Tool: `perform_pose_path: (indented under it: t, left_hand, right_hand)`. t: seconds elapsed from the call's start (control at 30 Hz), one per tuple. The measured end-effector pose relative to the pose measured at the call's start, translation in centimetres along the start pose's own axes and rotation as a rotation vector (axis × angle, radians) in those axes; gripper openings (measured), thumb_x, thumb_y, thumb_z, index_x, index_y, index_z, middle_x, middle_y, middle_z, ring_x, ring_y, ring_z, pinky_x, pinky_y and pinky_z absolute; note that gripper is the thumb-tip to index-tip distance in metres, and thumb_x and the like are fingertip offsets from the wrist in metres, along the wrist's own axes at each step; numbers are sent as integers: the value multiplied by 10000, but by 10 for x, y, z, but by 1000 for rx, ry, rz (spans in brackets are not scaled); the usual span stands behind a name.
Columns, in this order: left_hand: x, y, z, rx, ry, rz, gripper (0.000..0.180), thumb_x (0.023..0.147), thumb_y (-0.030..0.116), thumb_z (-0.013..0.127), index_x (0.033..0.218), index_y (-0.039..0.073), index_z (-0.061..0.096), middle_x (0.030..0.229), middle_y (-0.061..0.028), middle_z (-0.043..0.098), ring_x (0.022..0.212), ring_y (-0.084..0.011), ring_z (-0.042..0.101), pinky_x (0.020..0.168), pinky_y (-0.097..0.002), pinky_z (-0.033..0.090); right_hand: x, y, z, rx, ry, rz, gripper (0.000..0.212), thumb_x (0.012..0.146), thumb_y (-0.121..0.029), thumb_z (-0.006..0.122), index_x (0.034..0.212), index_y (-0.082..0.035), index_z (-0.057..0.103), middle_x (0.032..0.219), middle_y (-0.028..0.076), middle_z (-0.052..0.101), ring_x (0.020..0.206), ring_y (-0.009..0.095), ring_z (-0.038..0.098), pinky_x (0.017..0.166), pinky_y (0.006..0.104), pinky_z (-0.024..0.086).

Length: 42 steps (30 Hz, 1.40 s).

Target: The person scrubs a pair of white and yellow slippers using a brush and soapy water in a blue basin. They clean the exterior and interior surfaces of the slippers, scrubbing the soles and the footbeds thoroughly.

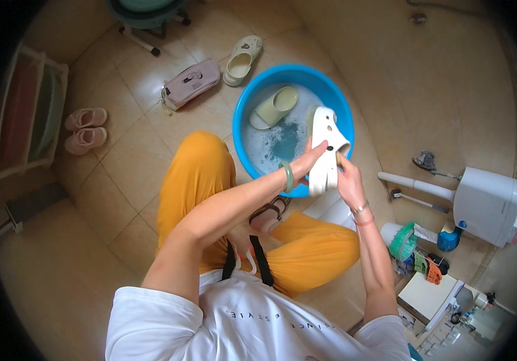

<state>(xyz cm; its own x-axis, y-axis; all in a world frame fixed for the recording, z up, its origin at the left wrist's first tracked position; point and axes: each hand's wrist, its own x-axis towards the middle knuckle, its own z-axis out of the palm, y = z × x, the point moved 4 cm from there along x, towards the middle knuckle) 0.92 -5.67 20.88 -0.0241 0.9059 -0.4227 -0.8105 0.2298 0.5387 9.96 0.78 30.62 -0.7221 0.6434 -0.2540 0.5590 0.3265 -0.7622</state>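
Over the right side of a blue basin [239,129] I hold a white clog [323,157] tilted on its side. My left hand [308,161], with a green bangle at the wrist, grips it from the left, its fingers partly hidden behind the shoe. From the right, my right hand [350,180] holds the clog near its opening and heel. Inside the basin is sudsy water [285,141]. A pale green slipper [276,108] floats or rests there, toward the far side.
A cream clog [243,60] and a pink pouch [192,84] lie on the tiles beyond the basin. Pink shoes [87,129] sit far left, near a rack [46,111]. A wheeled stool [144,18] stands at the back. At right are a white tank [488,204] and a bin [400,240].
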Motion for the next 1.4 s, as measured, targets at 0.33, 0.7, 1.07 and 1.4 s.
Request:
perform_pose_path:
  t: [0.33,0.7,1.07,1.4]
  left_hand:
    - [-4,1,31,37,-16,-147,824,960,602,418,1557,286,-55,1503,-132,339,1308,-281,456,987,-457,473]
    - [-4,28,11,-40,-35,58,711,993,517,442,1529,162,139,1356,-121,498,1141,-201,591,914,-358,538]
    - [-4,25,-2,-71,-11,52,632,991,554,413,1379,56,431,1200,-128,617,1044,-198,652,863,-378,564]
    - [-12,21,33,-147,-93,-84,645,1000,539,417,1451,80,373,1387,-109,527,1214,-250,564,1020,-418,464]
  right_hand:
    - [49,51,-8,233,123,274,326,999,-229,447,1045,49,610,874,67,668,769,127,622,645,313,501]
    - [-17,-12,-10,-144,62,-34,293,967,-132,550,1201,40,588,971,106,700,855,145,648,769,313,523]
    - [-11,-8,-2,-74,11,4,369,928,-171,588,1273,-41,588,1030,162,701,887,208,688,788,329,528]
    - [54,36,-2,-404,186,58,228,895,-214,568,971,-24,668,921,251,671,820,408,652,697,478,514]
